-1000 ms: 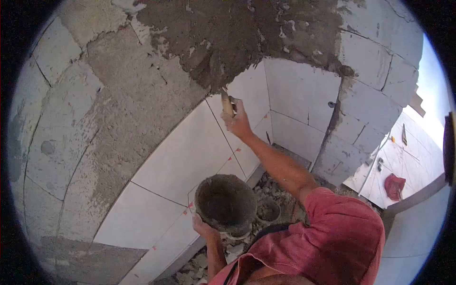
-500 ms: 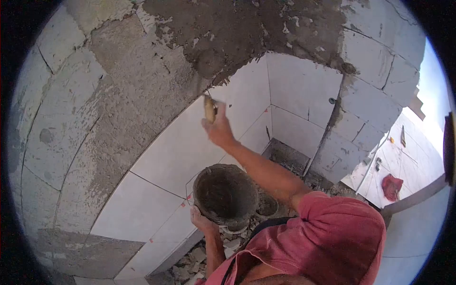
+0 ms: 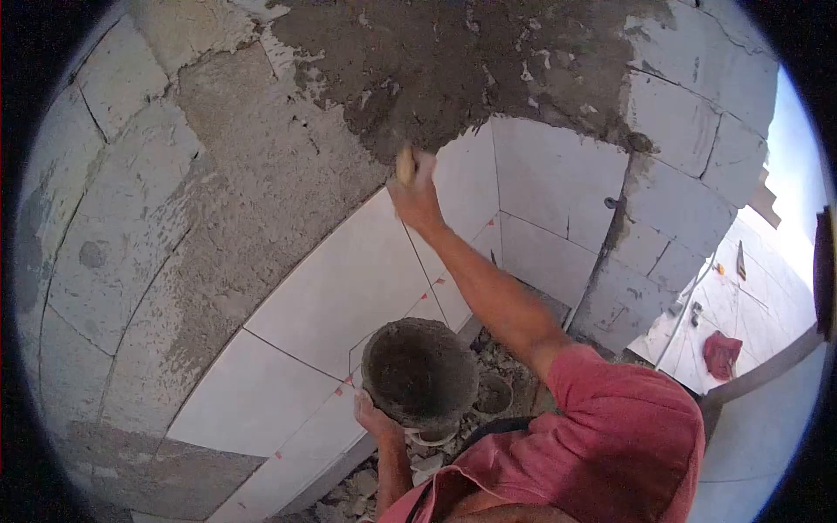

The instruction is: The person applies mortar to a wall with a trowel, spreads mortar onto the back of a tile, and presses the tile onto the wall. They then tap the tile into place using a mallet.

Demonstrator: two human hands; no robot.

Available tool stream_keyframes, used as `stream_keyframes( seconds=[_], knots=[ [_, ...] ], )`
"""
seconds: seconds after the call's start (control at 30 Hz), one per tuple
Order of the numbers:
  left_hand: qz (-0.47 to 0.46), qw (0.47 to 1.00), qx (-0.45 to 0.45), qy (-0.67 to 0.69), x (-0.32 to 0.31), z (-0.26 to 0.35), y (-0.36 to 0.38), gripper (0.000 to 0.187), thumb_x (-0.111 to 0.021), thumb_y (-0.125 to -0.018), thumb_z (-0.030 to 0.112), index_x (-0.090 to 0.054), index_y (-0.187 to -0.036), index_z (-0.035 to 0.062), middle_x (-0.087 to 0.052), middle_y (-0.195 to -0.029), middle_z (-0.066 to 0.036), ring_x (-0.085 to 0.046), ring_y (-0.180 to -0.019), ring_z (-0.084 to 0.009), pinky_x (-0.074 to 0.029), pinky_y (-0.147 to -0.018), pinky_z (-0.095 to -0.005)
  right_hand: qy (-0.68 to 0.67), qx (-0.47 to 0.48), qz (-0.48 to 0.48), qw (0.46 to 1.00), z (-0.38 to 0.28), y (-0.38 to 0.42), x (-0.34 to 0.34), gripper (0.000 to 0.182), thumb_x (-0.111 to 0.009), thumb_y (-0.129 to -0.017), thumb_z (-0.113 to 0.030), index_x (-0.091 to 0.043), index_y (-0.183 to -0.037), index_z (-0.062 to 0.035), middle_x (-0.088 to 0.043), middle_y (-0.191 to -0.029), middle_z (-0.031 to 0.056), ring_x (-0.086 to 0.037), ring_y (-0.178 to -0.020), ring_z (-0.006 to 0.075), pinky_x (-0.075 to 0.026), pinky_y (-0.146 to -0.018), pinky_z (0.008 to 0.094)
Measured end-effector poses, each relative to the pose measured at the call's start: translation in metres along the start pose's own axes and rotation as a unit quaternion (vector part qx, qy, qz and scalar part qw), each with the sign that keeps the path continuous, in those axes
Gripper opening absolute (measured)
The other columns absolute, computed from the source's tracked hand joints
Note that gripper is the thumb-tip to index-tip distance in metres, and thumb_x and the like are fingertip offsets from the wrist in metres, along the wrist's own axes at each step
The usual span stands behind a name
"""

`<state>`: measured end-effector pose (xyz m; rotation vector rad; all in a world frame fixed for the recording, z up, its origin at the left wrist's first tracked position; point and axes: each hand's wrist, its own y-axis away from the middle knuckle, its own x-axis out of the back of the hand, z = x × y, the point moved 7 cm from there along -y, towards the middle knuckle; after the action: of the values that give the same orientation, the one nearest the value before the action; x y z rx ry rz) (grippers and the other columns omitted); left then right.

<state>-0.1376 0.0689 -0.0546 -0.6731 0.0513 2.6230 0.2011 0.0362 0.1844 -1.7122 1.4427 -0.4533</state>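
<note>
My right hand [image 3: 417,199] is closed around the wooden handle [image 3: 405,166] of a trowel, at the lower edge of the wet grey mortar [image 3: 436,61] on the wall. The trowel's blade cannot be made out. Below, my left hand [image 3: 377,417] grips the rim of a mortar bucket [image 3: 418,370], tilted so its dark, mortar-coated inside faces me. Large white tiles [image 3: 336,279] cover the wall under the mortar, between my two hands.
Rubble [image 3: 357,492] lies on the floor beneath the bucket, with a smaller round container [image 3: 494,394] beside it. Bare blocks [image 3: 684,187] form the wall at right. Beyond them, a red cloth [image 3: 722,355] lies on a light tiled surface.
My right hand with the trowel has moved slightly up and right along the mortar's lower edge. More mortar covers that spot. The bucket sits slightly lower in view, still held by my left hand.
</note>
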Motion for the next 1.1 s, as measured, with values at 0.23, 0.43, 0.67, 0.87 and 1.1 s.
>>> stream_keyframes(
  seconds=[0.23, 0.43, 0.67, 0.87, 1.1],
  knots=[
    [0.035, 0.998, 0.040, 0.034, -0.012, -0.004, -0.001, 0.038, -0.041, -0.095, 0.027, -0.053, -0.112, -0.0047, -0.059, -0.106, -0.011, -0.061, -0.091, -0.0238, -0.051, -0.078, -0.0369, 0.174, 0.095, -0.190, 0.962, -0.010, 0.049, -0.074, 0.055, -0.053, -0.073, -0.001, -0.033, -0.124, 0.0082, -0.039, -0.116, 0.0306, -0.039, -0.111, 0.0439, -0.034, -0.097, 0.0440],
    [0.014, 0.999, 0.001, 0.051, -0.020, 0.002, 0.001, 0.037, -0.044, -0.093, 0.026, -0.054, -0.110, -0.0049, -0.060, -0.104, -0.012, -0.061, -0.089, -0.0243, -0.051, -0.076, -0.0375, -0.017, -0.103, -0.123, 0.987, -0.013, 0.084, -0.041, 0.069, -0.052, -0.074, -0.002, -0.021, -0.135, 0.0099, -0.034, -0.125, 0.0325, -0.030, -0.124, 0.0435, -0.026, -0.103, 0.0421],
    [0.071, 0.995, 0.021, 0.073, -0.004, -0.008, 0.002, 0.038, -0.038, -0.095, 0.024, -0.054, -0.105, -0.0082, -0.059, -0.101, -0.014, -0.058, -0.089, -0.0232, -0.047, -0.080, -0.0354, 0.180, -0.023, -0.071, 0.981, -0.027, 0.126, -0.142, 0.074, -0.057, -0.075, -0.008, -0.015, -0.133, 0.0095, -0.036, -0.119, 0.0326, -0.034, -0.119, 0.0429, -0.023, -0.104, 0.0444],
    [0.041, 0.997, 0.018, 0.065, -0.004, -0.006, -0.001, 0.037, -0.036, -0.096, 0.024, -0.054, -0.106, -0.0073, -0.058, -0.103, -0.015, -0.058, -0.090, -0.0239, -0.047, -0.080, -0.0359, -0.113, -0.162, -0.206, 0.958, -0.064, 0.124, -0.079, 0.062, -0.059, -0.077, -0.009, -0.020, -0.123, 0.0054, -0.044, -0.108, 0.0282, -0.047, -0.101, 0.0457, -0.037, -0.092, 0.0471],
    [0.067, 0.995, 0.024, 0.076, -0.020, 0.017, 0.010, 0.038, -0.036, -0.096, 0.028, -0.052, -0.114, -0.0018, -0.059, -0.109, -0.013, -0.059, -0.094, -0.0242, -0.047, -0.083, -0.0373, 0.218, 0.119, 0.000, 0.969, -0.021, 0.084, -0.127, 0.062, -0.059, -0.076, -0.007, -0.021, -0.125, 0.0020, -0.045, -0.105, 0.0274, -0.048, -0.098, 0.0464, -0.038, -0.086, 0.0497]
  ],
)
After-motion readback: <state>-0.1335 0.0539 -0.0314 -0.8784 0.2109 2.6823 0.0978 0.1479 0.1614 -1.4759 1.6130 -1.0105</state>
